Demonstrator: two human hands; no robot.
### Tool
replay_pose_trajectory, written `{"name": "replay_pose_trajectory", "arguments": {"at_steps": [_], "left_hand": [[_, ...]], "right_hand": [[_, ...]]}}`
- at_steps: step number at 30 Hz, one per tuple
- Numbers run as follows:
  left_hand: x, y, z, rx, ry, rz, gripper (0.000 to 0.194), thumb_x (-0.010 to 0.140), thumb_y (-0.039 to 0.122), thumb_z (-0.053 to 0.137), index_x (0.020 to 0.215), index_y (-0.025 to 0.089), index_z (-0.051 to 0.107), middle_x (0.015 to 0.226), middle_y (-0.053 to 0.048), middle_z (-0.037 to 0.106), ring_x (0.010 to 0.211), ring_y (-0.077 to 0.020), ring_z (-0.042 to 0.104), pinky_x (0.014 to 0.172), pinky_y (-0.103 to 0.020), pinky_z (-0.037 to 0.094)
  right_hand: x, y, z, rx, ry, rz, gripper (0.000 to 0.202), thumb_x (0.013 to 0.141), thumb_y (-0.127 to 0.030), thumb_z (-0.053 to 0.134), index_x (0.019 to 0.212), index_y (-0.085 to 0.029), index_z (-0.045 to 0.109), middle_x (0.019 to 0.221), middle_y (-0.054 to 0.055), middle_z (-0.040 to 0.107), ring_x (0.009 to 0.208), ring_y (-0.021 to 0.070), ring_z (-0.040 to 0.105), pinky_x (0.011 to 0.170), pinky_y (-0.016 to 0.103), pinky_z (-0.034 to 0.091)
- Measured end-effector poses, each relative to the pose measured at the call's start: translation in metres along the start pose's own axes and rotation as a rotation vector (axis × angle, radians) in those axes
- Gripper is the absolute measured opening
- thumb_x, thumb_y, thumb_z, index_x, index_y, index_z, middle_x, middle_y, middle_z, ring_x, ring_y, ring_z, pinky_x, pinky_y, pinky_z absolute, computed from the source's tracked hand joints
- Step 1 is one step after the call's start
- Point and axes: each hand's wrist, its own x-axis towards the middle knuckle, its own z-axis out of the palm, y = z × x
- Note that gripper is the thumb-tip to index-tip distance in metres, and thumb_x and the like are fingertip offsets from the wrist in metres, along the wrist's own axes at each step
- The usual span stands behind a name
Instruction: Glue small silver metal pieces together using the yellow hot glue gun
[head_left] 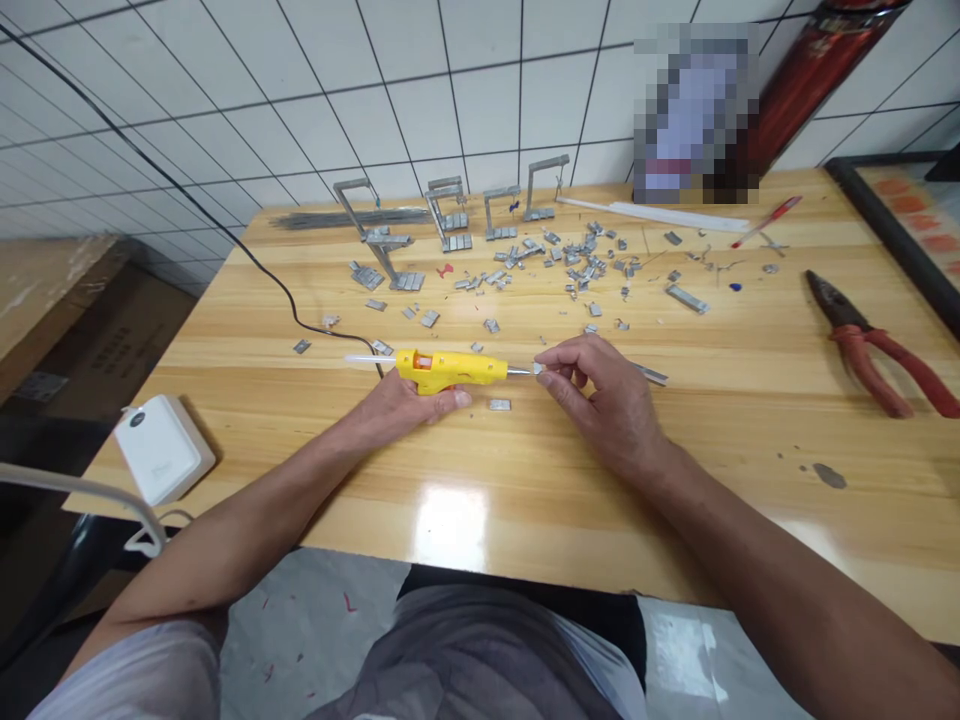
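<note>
My left hand (pixel 431 397) is wrapped round the handle of a yellow hot glue gun (pixel 457 367), which lies level with its metal nozzle toward the right. A clear glue stick (pixel 367 359) pokes out of its back end. Between thumb and forefinger, my right hand (pixel 596 385) pinches a small grey metal piece (pixel 538 368) at the nozzle tip; whether they touch I cannot tell. Just below the gun, a small grey rectangular piece (pixel 500 405) lies on the wooden table (pixel 525 500). A thin grey strip (pixel 649 374) lies partly behind my right hand.
Several small grey stands (pixel 394 255) line the back, near scattered grey bits (pixel 589 260). Red-handled pliers (pixel 870 350) and a red pen (pixel 766 222) lie to the right. A white box-shaped device (pixel 163 450) sits at left. A black cord (pixel 255 258) runs to the glue gun.
</note>
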Motion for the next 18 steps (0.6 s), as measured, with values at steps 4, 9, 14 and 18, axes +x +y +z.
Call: {"name": "replay_pose_trajectory", "arguments": {"at_steps": [4,9,14,18], "left_hand": [[-0.001,0.003,0.001,0.019,-0.001,-0.010,0.035,0.085,0.049,0.078,0.083,0.018,0.063,0.063,0.006,0.050,0.058,-0.0101,0.043,0.056,-0.023,0.036],[-0.002,0.010,0.001,0.036,0.009,-0.011,0.034,0.084,0.046,0.078,0.076,0.019,0.059,0.061,0.006,0.050,0.059,-0.0107,0.044,0.057,-0.023,0.037],[-0.001,0.014,0.001,0.026,-0.019,0.027,0.037,0.085,0.042,0.077,0.068,0.019,0.053,0.061,0.006,0.050,0.061,-0.0105,0.045,0.059,-0.022,0.040],[-0.002,0.014,0.001,0.021,-0.019,0.022,0.034,0.084,0.040,0.077,0.070,0.019,0.055,0.063,0.005,0.052,0.062,-0.0108,0.048,0.060,-0.022,0.042]], "right_hand": [[0.000,0.000,0.000,0.002,-0.006,0.012,0.014,0.099,-0.013,0.067,0.104,-0.025,0.067,0.089,0.001,0.072,0.076,0.0160,0.065,0.066,0.032,0.050],[-0.001,0.000,0.001,0.021,-0.005,0.022,0.012,0.099,-0.014,0.066,0.104,-0.025,0.068,0.090,0.001,0.071,0.075,0.0157,0.063,0.065,0.031,0.049],[0.000,-0.002,0.002,0.018,-0.005,0.011,0.013,0.098,-0.013,0.067,0.103,-0.025,0.068,0.090,0.001,0.072,0.074,0.0151,0.063,0.065,0.030,0.048],[0.000,-0.002,0.001,0.018,-0.001,0.020,0.012,0.099,-0.014,0.066,0.103,-0.025,0.068,0.089,0.001,0.072,0.074,0.0154,0.063,0.064,0.030,0.048]]}}
